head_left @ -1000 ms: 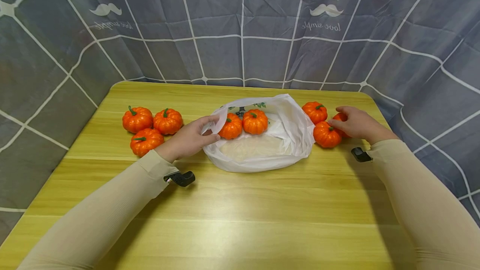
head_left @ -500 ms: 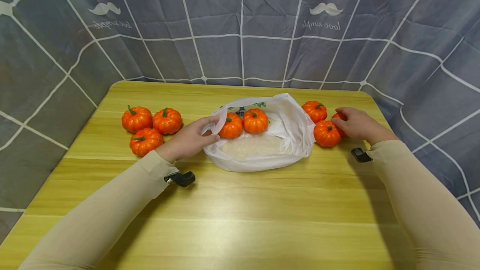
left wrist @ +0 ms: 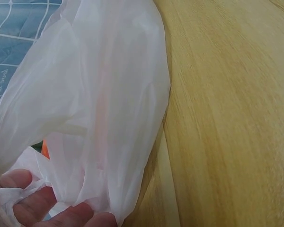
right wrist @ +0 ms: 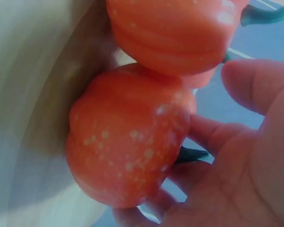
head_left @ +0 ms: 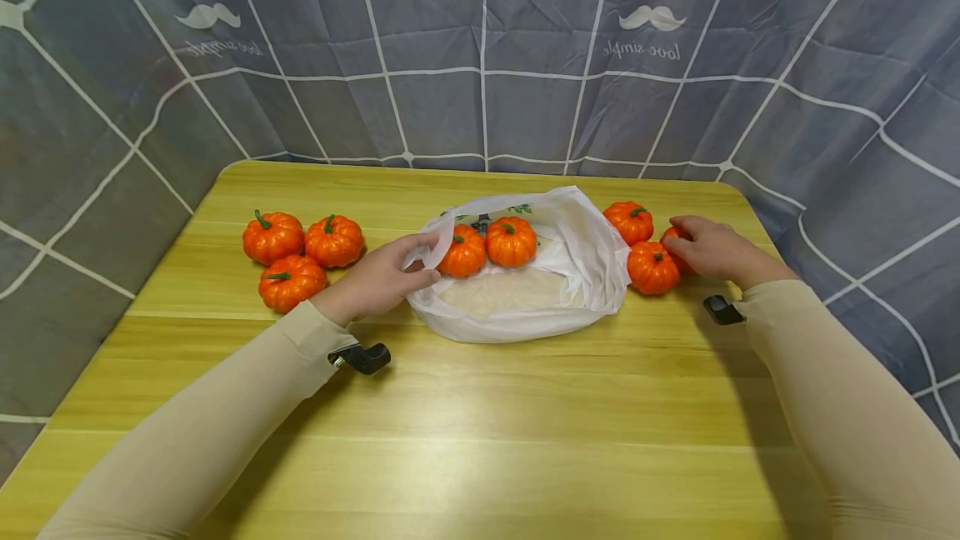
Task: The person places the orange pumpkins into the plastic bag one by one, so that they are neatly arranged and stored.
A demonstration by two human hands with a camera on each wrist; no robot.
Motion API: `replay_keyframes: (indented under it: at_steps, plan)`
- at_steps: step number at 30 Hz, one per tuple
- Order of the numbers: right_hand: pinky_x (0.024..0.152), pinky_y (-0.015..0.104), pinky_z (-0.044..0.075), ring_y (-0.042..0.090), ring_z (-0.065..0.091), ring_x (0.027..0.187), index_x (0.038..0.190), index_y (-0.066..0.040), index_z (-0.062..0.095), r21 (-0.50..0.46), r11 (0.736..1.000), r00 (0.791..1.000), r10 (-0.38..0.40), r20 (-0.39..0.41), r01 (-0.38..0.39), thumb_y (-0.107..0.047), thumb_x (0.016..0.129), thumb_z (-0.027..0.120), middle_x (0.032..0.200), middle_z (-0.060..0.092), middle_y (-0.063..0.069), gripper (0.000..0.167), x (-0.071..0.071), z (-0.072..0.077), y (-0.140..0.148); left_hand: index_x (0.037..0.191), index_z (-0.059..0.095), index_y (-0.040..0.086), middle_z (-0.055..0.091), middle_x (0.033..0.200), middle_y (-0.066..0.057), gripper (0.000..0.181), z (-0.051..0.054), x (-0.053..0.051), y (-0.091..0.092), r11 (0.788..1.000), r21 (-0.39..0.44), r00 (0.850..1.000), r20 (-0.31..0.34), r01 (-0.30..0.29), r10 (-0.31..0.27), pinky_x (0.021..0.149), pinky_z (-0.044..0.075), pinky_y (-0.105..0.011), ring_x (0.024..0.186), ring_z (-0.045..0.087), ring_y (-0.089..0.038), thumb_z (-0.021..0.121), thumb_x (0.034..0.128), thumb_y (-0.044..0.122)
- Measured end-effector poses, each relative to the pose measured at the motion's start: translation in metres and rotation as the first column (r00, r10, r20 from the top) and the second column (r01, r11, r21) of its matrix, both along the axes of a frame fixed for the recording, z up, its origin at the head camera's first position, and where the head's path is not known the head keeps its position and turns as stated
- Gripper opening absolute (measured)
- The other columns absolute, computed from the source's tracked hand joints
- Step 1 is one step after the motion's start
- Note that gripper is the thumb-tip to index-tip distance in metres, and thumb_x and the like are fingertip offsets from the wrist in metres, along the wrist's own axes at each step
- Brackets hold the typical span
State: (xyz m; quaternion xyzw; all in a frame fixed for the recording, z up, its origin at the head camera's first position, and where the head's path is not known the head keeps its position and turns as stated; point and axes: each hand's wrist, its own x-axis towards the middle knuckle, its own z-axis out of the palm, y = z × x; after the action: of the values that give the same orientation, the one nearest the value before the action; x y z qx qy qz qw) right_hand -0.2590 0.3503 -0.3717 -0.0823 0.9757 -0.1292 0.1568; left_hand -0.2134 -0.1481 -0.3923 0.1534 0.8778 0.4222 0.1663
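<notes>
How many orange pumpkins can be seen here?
8: three pumpkins left of the white bag, two more inside it, and three others to its right, one partly covered by the right hand. More may be hidden inside the bag.

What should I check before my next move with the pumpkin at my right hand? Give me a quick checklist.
1. Bag mouth open: ok, the white plastic bag gapes upward.
2. Rim held: ok, your left hand pinches its left edge.
3. Room inside: ok, two pumpkins sit toward the back left, with bare space in front.
4. Fingers on the pumpkin: ok, your right hand touches the rightmost pumpkin.
5. Firm grip: cannot tell.
6. Straight sideways path to the bag: not ok, two neighbouring pumpkins are in between.
</notes>
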Motion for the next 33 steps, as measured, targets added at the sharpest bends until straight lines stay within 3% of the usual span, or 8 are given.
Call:
replay_keyframes:
  at_steps: [4, 10, 20, 33]
  plan:
    - [0.123, 0.072, 0.022, 0.063, 0.028, 0.147, 0.159, 0.014, 0.026, -0.018, 1.000, 1.000, 0.002, 0.028, -0.002, -0.021, 0.106, 0.046, 0.160, 0.028, 0.042, 0.067, 0.0008, 0.0016, 0.0013, 0.162, 0.039, 0.010, 0.034, 0.171, -0.016, 0.066, -0.0005, -0.0001, 0.0001, 1.000, 0.007, 1.000, 0.002, 0.000, 0.000, 0.122, 0.042, -0.052, 0.148, 0.049, -0.039, 0.065, 0.1040, 0.027]
    - [0.121, 0.072, 0.029, 0.061, 0.038, 0.140, 0.159, 0.012, 0.026, -0.002, 1.000, 0.999, -0.022, 0.033, 0.022, -0.012, 0.094, 0.055, 0.157, 0.034, 0.042, 0.075, -0.0002, 0.0008, 0.0032, 0.163, 0.038, 0.009, 0.033, 0.171, -0.015, 0.066, -0.0004, 0.0000, 0.0002, 1.000, 0.018, 1.000, 0.005, -0.001, 0.001, 0.122, 0.042, -0.052, 0.149, 0.048, -0.039, 0.065, 0.1042, 0.026]
    - [0.120, 0.072, 0.030, 0.062, 0.040, 0.139, 0.159, 0.012, 0.026, 0.010, 1.000, 0.999, -0.022, 0.036, 0.022, -0.015, 0.094, 0.061, 0.154, 0.037, 0.043, 0.079, 0.0018, 0.0029, 0.0034, 0.163, 0.037, 0.009, 0.032, 0.172, -0.015, 0.067, -0.0001, 0.0007, 0.0005, 1.000, 0.020, 1.000, 0.005, -0.001, 0.001, 0.122, 0.041, -0.052, 0.150, 0.047, -0.038, 0.065, 0.1044, 0.026]
    - [0.122, 0.071, 0.026, 0.062, 0.036, 0.141, 0.159, 0.016, 0.022, -0.050, 0.998, 0.998, -0.046, 0.051, 0.049, -0.015, 0.091, 0.072, 0.153, 0.035, 0.045, 0.090, 0.0018, 0.0004, 0.0080, 0.163, 0.038, 0.009, 0.032, 0.172, -0.015, 0.067, -0.0002, 0.0016, 0.0006, 0.999, 0.034, 1.000, 0.008, -0.001, 0.001, 0.122, 0.041, -0.052, 0.149, 0.047, -0.038, 0.065, 0.1041, 0.026]
